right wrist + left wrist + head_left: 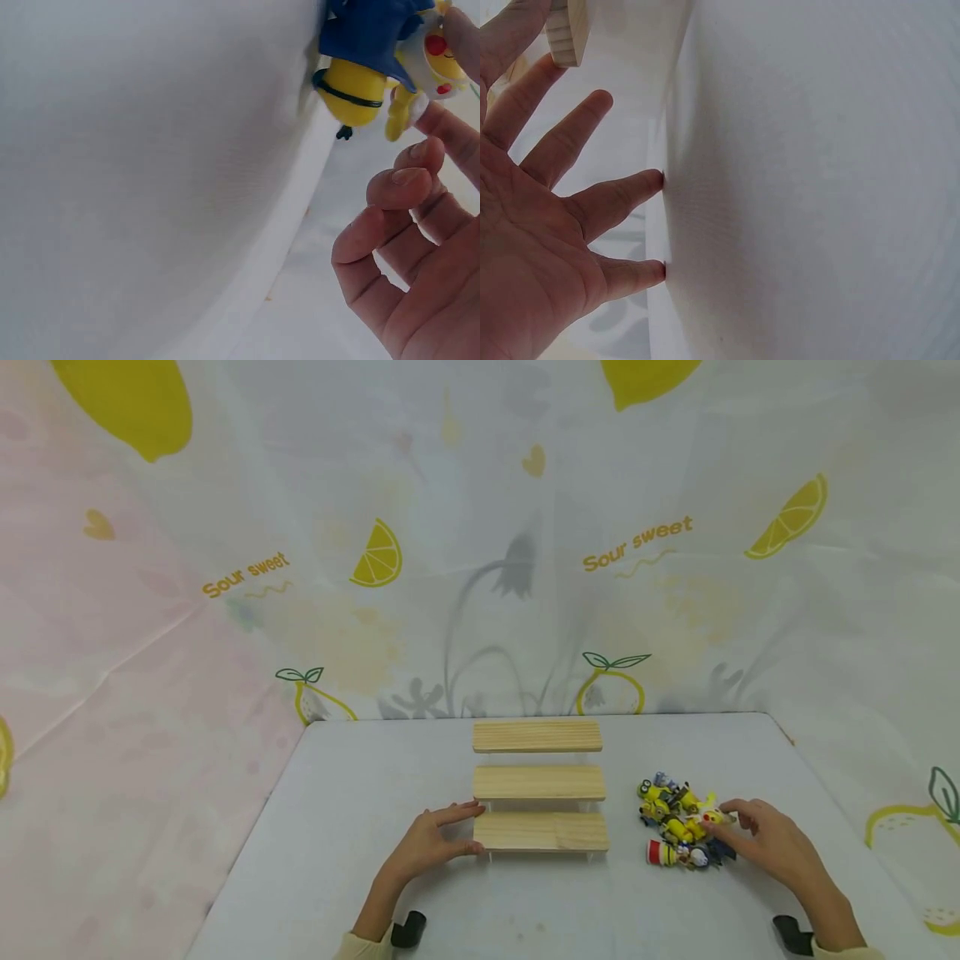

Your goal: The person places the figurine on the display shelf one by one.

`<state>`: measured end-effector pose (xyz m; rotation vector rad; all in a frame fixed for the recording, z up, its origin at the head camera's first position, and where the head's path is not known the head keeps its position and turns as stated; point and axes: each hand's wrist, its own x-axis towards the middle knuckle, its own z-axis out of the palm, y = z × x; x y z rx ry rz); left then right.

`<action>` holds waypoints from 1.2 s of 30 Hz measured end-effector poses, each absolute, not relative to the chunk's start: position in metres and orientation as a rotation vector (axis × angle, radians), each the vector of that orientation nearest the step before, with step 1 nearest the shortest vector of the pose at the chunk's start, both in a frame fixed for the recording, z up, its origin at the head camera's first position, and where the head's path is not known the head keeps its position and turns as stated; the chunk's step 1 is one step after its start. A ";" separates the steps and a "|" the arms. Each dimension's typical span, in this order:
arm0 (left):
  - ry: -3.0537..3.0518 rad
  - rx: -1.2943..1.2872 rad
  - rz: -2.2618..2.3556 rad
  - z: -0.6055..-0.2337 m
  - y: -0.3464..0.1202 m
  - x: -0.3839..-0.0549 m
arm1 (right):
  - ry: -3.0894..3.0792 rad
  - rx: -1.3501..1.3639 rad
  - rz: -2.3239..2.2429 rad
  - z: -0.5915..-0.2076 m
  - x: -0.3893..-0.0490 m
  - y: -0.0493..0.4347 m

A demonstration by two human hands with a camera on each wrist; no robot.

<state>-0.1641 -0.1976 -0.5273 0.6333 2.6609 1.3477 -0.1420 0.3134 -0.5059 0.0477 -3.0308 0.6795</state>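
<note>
My left hand is at the left end of the front wooden shelf board. Its thumb and index finger touch the board's end, and the other fingers spread out straight, two tips on the table in the left wrist view. My right hand pinches a small white-and-yellow toy figure with red cheeks between thumb and index finger. That figure is at the right edge of a pile of yellow toy figures. Against it in the right wrist view is a yellow toy figure in blue, lying upside down.
Two more wooden boards, the middle one and the back one, rise behind the front board on clear supports. A red-and-white piece lies at the pile's front. Behind the white table hangs a lemon-print cloth.
</note>
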 end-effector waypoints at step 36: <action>2.672 0.632 1.347 -0.524 -0.196 -0.162 | -2.685 0.334 0.780 -0.450 -0.131 0.232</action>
